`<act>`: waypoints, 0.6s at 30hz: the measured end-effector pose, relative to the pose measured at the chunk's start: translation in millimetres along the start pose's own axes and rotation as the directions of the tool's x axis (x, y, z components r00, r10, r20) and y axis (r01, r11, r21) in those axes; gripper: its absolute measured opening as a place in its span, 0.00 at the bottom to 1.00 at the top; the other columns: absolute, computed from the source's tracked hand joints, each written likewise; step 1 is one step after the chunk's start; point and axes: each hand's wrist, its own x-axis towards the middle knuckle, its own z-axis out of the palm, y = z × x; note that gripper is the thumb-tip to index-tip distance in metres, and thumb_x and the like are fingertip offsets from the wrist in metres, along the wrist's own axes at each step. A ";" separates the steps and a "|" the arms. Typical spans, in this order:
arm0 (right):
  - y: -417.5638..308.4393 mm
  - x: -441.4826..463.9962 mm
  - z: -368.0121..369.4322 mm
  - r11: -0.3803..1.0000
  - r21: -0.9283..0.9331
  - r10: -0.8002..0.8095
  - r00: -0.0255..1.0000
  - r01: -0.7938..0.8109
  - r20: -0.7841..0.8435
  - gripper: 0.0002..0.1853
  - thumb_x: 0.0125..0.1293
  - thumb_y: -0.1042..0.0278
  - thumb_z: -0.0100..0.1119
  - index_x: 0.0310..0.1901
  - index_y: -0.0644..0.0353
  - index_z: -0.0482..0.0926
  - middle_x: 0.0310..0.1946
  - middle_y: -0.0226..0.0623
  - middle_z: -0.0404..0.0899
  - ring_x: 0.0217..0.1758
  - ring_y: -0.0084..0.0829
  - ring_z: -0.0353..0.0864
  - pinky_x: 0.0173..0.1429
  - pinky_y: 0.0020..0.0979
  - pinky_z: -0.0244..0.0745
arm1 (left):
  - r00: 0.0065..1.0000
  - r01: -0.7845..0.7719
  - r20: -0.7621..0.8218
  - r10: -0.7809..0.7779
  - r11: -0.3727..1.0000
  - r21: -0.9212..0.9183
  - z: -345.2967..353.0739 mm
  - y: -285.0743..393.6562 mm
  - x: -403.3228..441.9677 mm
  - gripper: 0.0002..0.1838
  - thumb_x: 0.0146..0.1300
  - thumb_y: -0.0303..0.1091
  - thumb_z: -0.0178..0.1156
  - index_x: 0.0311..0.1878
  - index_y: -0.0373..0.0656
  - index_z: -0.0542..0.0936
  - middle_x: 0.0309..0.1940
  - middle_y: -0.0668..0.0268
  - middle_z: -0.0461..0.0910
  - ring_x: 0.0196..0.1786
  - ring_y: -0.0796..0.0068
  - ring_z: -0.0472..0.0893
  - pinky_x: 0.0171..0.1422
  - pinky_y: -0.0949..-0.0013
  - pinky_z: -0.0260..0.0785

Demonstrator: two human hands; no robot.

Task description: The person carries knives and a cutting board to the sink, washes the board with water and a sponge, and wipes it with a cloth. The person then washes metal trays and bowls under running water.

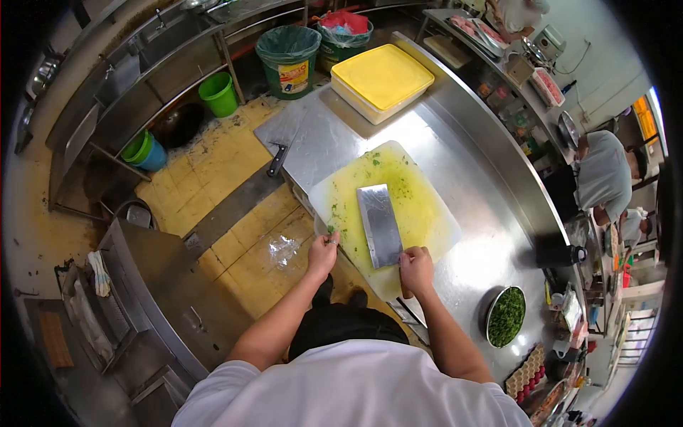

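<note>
Head view: right hand [417, 269], fingers wrapped round the handle of the cleaver [380, 224]; blade broad face up above the cutting board [434, 213], probably for steady control. Left hand [322, 255] at the board's left edge, fingers curled near green flecks [332, 230]; pinching or loose, cannot tell. Board set along the near edge of the bench [459, 171], presumably for reach. Bowl of chopped greens [506, 317] beyond its right corner. Handle largely covered by the grip; blade-to-board contact unclear.
</note>
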 end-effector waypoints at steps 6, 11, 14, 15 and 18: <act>30.5 56.1 -31.6 0.992 -0.127 -0.050 0.977 0.024 -0.206 0.21 0.63 0.62 0.66 0.52 0.68 0.79 0.52 0.56 0.77 0.56 0.54 0.76 0.62 0.46 0.72 | 0.996 0.080 0.059 -0.072 0.987 -0.138 -0.4 0.8 6.9 0.24 0.71 0.51 0.62 0.39 0.34 0.82 0.30 0.64 0.80 0.36 0.75 0.75 0.44 0.66 0.69; 78.8 114.7 -41.1 0.950 -0.296 0.064 0.990 -0.098 -0.122 0.30 0.70 0.51 0.59 0.57 0.74 0.74 0.59 0.63 0.73 0.62 0.60 0.72 0.67 0.50 0.68 | 0.986 0.146 0.099 -0.131 0.975 -0.169 5.4 8.4 4.6 0.25 0.72 0.51 0.60 0.41 0.32 0.82 0.31 0.63 0.81 0.35 0.73 0.77 0.42 0.64 0.69; 81.4 132.3 -43.3 0.935 -0.312 0.197 0.979 -0.171 0.054 0.32 0.73 0.45 0.53 0.57 0.75 0.75 0.54 0.64 0.76 0.59 0.61 0.74 0.65 0.51 0.69 | 0.998 0.058 0.040 -0.054 0.994 -0.092 19.5 -22.0 19.1 0.28 0.74 0.52 0.56 0.43 0.28 0.82 0.34 0.57 0.84 0.36 0.66 0.81 0.44 0.60 0.70; 77.7 133.4 -44.0 0.932 -0.322 0.188 0.981 -0.166 0.040 0.32 0.74 0.45 0.51 0.56 0.75 0.76 0.53 0.64 0.77 0.58 0.61 0.75 0.65 0.52 0.70 | 0.999 0.036 0.024 -0.035 0.997 -0.074 19.6 -15.8 17.1 0.28 0.75 0.52 0.55 0.44 0.28 0.81 0.35 0.56 0.84 0.37 0.64 0.81 0.45 0.59 0.71; 81.1 136.5 -40.6 0.939 -0.309 0.157 0.988 -0.152 -0.011 0.32 0.74 0.42 0.49 0.51 0.73 0.78 0.50 0.62 0.78 0.56 0.59 0.76 0.62 0.51 0.71 | 1.000 0.016 -0.017 -0.017 0.998 -0.056 21.6 -1.0 11.8 0.29 0.76 0.52 0.53 0.47 0.27 0.81 0.38 0.52 0.85 0.41 0.61 0.83 0.47 0.58 0.71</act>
